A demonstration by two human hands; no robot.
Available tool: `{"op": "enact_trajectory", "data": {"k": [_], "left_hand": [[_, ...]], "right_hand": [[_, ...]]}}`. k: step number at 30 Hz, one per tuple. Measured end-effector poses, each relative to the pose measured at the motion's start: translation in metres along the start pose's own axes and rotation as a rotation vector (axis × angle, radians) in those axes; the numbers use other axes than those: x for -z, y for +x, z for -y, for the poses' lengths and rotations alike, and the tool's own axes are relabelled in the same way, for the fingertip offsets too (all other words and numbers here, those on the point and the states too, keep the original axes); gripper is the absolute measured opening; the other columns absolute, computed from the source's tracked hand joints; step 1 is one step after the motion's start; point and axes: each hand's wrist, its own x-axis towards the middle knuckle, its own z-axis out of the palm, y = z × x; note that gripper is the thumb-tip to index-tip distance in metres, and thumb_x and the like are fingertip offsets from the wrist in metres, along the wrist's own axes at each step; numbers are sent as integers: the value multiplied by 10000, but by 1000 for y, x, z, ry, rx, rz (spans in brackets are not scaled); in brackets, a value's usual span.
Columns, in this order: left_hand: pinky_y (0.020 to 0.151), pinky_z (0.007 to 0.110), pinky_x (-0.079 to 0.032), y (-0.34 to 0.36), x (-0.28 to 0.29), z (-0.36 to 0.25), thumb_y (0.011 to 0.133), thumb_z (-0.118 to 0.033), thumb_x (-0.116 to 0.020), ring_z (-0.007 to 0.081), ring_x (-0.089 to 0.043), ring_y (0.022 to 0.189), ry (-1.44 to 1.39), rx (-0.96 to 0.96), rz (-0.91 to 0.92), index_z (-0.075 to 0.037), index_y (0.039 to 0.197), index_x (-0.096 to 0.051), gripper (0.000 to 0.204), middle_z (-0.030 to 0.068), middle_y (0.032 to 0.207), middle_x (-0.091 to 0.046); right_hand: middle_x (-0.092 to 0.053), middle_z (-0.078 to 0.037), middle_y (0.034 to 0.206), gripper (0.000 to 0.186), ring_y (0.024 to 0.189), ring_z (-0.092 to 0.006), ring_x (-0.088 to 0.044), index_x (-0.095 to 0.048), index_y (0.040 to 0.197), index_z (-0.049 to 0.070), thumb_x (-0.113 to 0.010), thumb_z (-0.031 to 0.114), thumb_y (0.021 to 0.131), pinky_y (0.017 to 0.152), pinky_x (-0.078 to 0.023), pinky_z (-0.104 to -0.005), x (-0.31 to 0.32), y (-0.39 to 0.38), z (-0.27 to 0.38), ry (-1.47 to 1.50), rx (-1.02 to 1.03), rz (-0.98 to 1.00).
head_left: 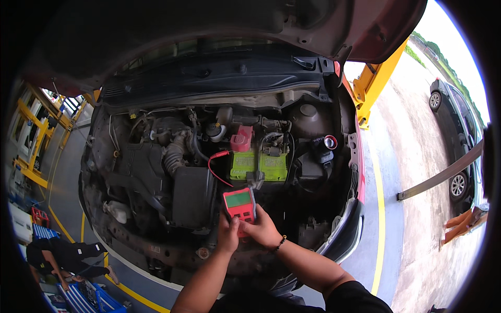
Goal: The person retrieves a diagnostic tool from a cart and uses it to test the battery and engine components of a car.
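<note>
Both my left hand and right hand grip the red battery tester, clamped to the green battery; reading its screen comes next.

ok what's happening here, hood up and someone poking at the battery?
A person leans over the open engine bay of a car with the hood raised. Both hands hold a red handheld tester with a green screen: the left hand grips its lower edge and the right hand its right side. A red lead runs from the tester toward the green-topped battery, whose red terminal cover is flipped up. Another person crouches by blue crates at lower left.
</note>
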Motion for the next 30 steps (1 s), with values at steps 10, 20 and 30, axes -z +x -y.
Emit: {"op": "enact_trajectory", "data": {"k": [10,20,30], "left_hand": [[1059,350,-360,1,7,8,1043,-397,-397,221,-487,1239,-28,65,-22,-3,1411,-427,540,144,1345,-517],[998,324,-404,-4,6,14,1050,-383,-398,168,-537,1121,-49,38,-160,-13,1291,-506,454,100,1205,-582],[1030,345,-379,-8,9,11,1046,-377,-396,219,-512,1188,-21,87,-105,-16,1341,-475,473,133,1266,-556]], "right_hand": [[-652,-68,1103,485,988,-116,-613,-517,1269,-7,-750,164,880,868,-527,-298,-7,-2,18,11,-71,5],[-660,-55,1042,450,940,-95,-614,-545,1213,-11,-762,173,865,831,-528,-278,-11,0,10,-18,-51,10],[-674,-161,1066,639,965,-169,-649,-463,1275,-33,-790,292,833,835,-532,-322,-10,8,-6,-89,74,-66]]}}
